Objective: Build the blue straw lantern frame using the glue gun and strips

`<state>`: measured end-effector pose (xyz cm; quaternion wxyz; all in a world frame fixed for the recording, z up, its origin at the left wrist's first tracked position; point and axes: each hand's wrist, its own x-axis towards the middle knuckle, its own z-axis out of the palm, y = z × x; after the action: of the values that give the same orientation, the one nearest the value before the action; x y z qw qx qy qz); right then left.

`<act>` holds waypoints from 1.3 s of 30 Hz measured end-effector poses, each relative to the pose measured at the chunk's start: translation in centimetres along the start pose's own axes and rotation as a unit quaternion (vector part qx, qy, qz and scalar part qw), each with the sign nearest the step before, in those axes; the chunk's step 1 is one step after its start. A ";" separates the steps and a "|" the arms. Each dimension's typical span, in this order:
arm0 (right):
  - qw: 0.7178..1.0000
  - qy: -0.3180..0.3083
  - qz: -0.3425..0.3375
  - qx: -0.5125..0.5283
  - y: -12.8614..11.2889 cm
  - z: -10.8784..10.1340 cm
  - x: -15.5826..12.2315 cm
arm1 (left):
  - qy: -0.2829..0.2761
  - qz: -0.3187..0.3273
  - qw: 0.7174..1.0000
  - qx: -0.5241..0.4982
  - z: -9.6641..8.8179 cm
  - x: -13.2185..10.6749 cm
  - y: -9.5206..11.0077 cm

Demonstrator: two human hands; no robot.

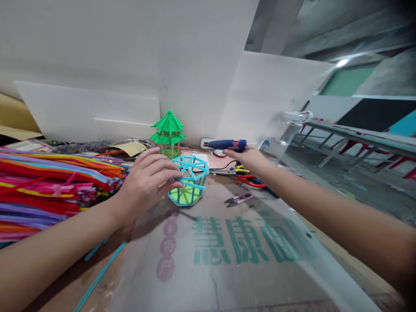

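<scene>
My left hand [147, 184] pinches a short light-blue pipe cleaner piece [195, 184] at the side of a small blue frame model [191, 164]. That model has a spoked top, thin uprights and a light-green base [185, 196]. My right hand [248, 157] is wrapped round a dark-blue hot glue gun [225, 145], whose nozzle points left, behind and above the model. Just behind the model stands a green two-tiered pagoda [169, 130]. Pink-handled thread snips [239, 199] lie to the right on the printed plastic sheet [227, 277].
Bundles of colourful pipe cleaners [48, 190] fill the left side. Loose blue strips [100, 277] lie at the front left. Red-handled pliers [251, 181] lie under my right wrist, with a clear bottle [289, 130] beyond. White boards [195, 65] rise behind.
</scene>
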<state>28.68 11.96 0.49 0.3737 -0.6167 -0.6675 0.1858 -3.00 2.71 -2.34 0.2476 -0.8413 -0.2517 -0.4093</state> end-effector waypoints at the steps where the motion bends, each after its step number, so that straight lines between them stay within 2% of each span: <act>1: 1.000 -0.005 0.001 -0.001 0.0 0.3 1.2 | 0.002 -0.003 1.000 -0.005 0.0 0.1 0.0; 5: 0.999 -0.030 0.007 -0.011 0.7 2.6 4.2 | -0.007 -0.037 0.999 -0.020 -0.1 0.4 -0.1; 9: 0.998 -0.054 0.029 -0.031 2.1 5.2 5.2 | -0.029 -0.060 0.997 -0.036 -0.1 0.4 0.1; 11: 0.995 -0.077 0.042 -0.041 2.7 6.0 5.3 | -0.027 -0.058 0.997 -0.040 -0.1 0.4 0.3; 14: 0.993 -0.088 0.040 -0.068 3.4 5.6 5.5 | -0.026 -0.043 0.998 -0.041 -0.1 0.4 0.3; 17: 0.993 -0.056 0.010 -0.107 3.9 3.9 5.1 | -0.032 -0.011 0.999 -0.037 -0.3 0.6 0.0; 20: 0.989 -0.001 -0.035 -0.144 3.9 1.8 3.5 | -0.040 0.024 0.999 -0.024 -0.6 0.8 -0.2; 23: 0.982 0.048 -0.097 -0.156 2.7 0.5 0.4 | -0.049 0.043 0.998 -0.007 -0.9 1.0 -0.2; 24: 0.979 0.060 -0.127 -0.151 2.0 0.2 -0.9 | -0.049 0.045 0.998 -0.001 -1.0 1.0 -0.1; 26: 0.961 0.086 -0.237 -0.113 0.2 0.2 -3.9 | -0.049 0.043 0.998 0.009 -1.0 1.1 0.2; 28: 0.938 0.087 -0.328 -0.075 -1.8 0.4 -7.0 | -0.050 0.036 0.998 0.015 -1.0 1.1 0.4; 31: 0.897 0.031 -0.440 -0.032 -4.2 1.2 -10.3 | -0.052 0.028 0.998 0.015 -0.9 1.0 0.6; 34: 0.875 0.009 -0.481 -0.051 -5.1 2.2 -11.1 | -0.057 0.030 0.998 0.026 -0.9 1.0 0.7; 39: 0.855 0.026 -0.510 -0.096 -4.1 3.3 -9.7 | -0.056 0.042 0.996 0.047 -1.0 1.2 0.7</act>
<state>23.06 2.63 -1.39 0.3722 -0.2272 -0.8930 -0.1114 -2.48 1.79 -0.98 0.2890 -0.8601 -0.2486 -0.3388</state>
